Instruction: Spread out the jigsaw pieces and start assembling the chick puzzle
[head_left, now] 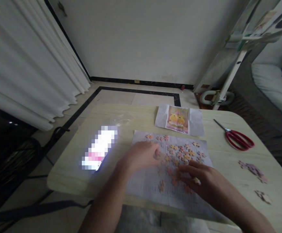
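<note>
A sheet of paper (146,184) lies on the table with several loose jigsaw pieces (179,152) scattered over it, mostly orange, yellow and pink. My left hand (143,154) hovers over the left part of the sheet, fingers curled together and blurred; whatever they pinch, if anything, is hidden. Low over the lower right pieces is my right hand (199,176), fingers bent towards the sheet. A small pale jigsaw piece (196,181) shows between its thumb and fingers. Behind the sheet rests a folded picture print (178,119) with yellow cartoon figures.
A lit phone (99,147) lies left of the sheet, near a clear plastic wrapper (121,119). On the right are red-handled scissors (238,138), joined purple pieces (254,170) and another small cluster of pieces (263,196). The table (70,174) has rounded corners.
</note>
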A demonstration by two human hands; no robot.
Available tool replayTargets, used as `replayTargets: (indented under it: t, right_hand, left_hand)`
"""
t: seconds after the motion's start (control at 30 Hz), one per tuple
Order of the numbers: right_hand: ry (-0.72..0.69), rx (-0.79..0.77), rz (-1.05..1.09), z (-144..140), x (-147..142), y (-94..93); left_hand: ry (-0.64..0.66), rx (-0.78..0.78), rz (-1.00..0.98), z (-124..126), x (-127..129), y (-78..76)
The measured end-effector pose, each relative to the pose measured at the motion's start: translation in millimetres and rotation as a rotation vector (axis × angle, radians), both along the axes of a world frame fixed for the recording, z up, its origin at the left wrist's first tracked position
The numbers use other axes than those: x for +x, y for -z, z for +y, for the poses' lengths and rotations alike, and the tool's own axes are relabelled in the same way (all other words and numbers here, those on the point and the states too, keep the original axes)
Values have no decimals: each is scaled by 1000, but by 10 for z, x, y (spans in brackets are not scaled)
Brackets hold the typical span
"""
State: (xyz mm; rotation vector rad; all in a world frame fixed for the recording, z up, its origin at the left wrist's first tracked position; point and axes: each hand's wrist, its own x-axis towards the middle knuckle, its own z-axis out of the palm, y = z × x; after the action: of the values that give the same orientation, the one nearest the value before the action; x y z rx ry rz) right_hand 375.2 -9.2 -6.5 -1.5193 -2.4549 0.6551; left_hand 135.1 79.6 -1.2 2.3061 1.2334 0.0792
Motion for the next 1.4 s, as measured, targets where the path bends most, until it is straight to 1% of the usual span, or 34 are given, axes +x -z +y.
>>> replayTargets:
  t: [0.2, 0.6, 0.87, 0.97, 1.1, 1.2, 1.3, 1.4]
  right_hand:
    - [-5, -62, -10, 5, -6, -9]
    - [0, -77, -40, 23, -18, 10]
    - [21, -66, 40, -10, -4, 10]
    - [83, -26, 62, -31, 40, -32]
    - [242, 2, 79, -75, 172, -121]
    - [345, 51, 47, -119, 300, -178]
    - [412, 78, 20, -164, 412, -215]
    - [442, 93, 26, -203, 481, -229]
  left_hand:
    - [3, -13, 21, -5, -1, 16]
    - [-16, -27, 18, -1, 6, -1]
    - [-11, -18, 7, -5, 14, -17]
    - [-10, -44, 7, -7, 11, -41]
    - [4, -70, -3, -3, -42, -68]
    - [12, -85, -2, 9, -102, -103]
    - [-3, -86, 13, -17, -158, -172]
    - [-19, -125, 49, -101, -218, -236]
